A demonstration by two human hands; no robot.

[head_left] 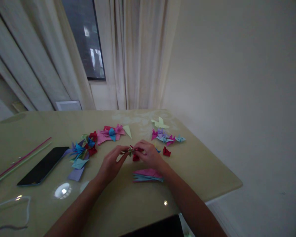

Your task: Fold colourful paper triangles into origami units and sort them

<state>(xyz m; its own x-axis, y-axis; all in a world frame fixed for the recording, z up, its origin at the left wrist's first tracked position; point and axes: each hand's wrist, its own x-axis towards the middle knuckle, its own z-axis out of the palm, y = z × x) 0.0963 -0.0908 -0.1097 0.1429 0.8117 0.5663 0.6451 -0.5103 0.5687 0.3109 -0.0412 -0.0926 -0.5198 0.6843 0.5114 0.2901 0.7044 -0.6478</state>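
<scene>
Head view shows both hands meeting just beyond the paper stack (148,175) and a little above it. The red-and-green folded piece (132,152) lies between them, long axis side to side, thin end pointing left. The left hand (111,166) pinches that tip; the right hand (150,154), nearer its bulk, pinches the other end.

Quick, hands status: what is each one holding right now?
Left hand: fingertips pinched shut on a small red and green folded paper piece.
Right hand: closed on the same folded paper piece from the other side.
</scene>
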